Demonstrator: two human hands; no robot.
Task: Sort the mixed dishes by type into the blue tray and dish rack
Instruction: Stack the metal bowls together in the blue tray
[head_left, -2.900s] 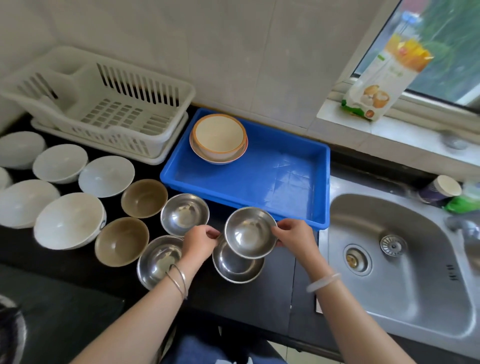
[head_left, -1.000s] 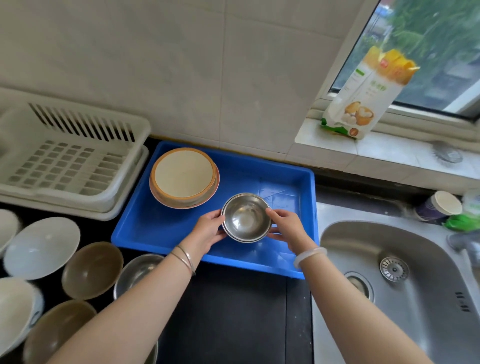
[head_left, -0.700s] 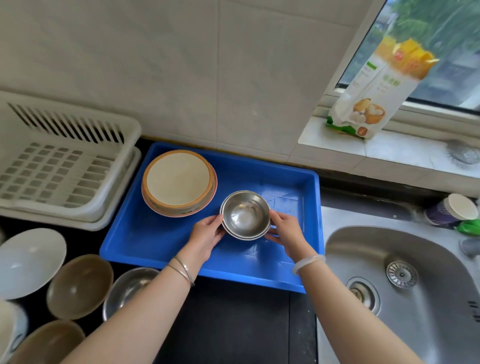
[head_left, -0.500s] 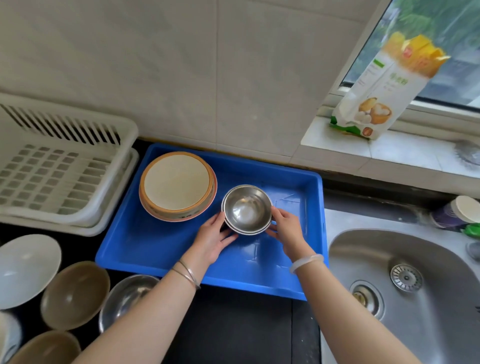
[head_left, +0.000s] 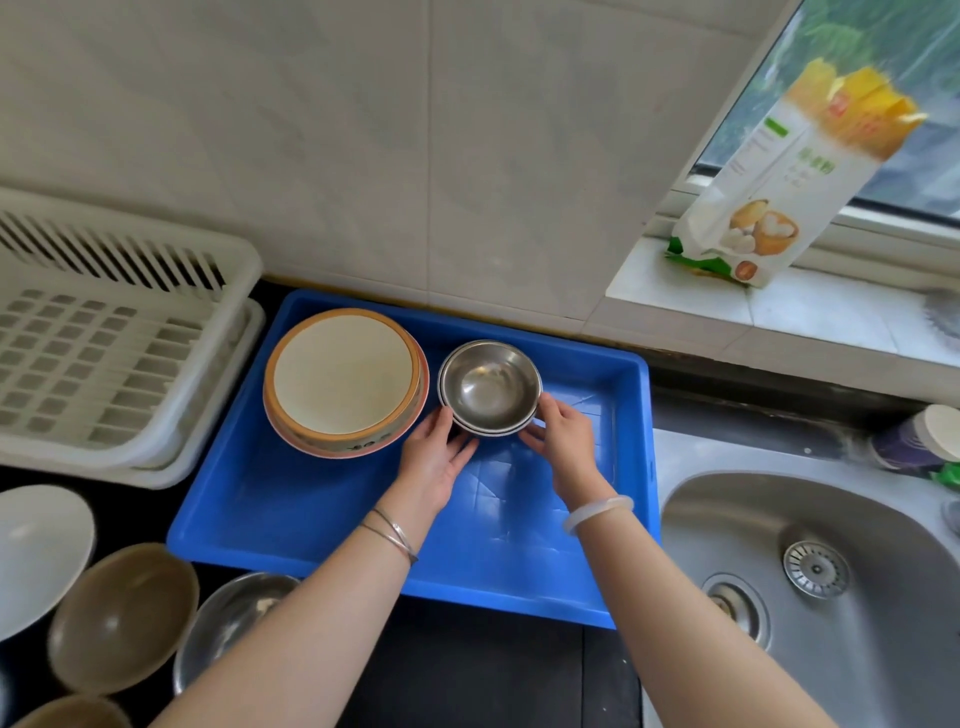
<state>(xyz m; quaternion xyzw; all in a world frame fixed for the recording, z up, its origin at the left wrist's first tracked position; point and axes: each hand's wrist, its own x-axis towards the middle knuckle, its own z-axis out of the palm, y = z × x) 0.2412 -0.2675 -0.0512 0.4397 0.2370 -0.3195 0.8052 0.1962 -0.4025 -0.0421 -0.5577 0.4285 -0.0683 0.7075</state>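
Two nested steel bowls (head_left: 491, 387) sit at the back of the blue tray (head_left: 311, 509), right beside a stack of orange-rimmed plates (head_left: 343, 379). My left hand (head_left: 434, 462) is at the bowls' near-left edge, thumb on the rim and fingers under the side. My right hand (head_left: 563, 441) grips the right rim with its thumb. The white dish rack (head_left: 104, 353) stands left of the tray with nothing in it. On the dark counter at lower left lie a white bowl (head_left: 36, 545), a brown bowl (head_left: 122, 613) and another steel bowl (head_left: 234, 618).
A steel sink (head_left: 831, 597) lies right of the tray. A flour bag (head_left: 789, 171) leans on the window sill above it. A cup (head_left: 924, 436) stands at the sink's back corner. The tiled wall runs just behind the tray and rack.
Both hands carried the steel bowls from the counter into the tray, then moved them to the back beside the plates. The left hand's fingers have loosened.
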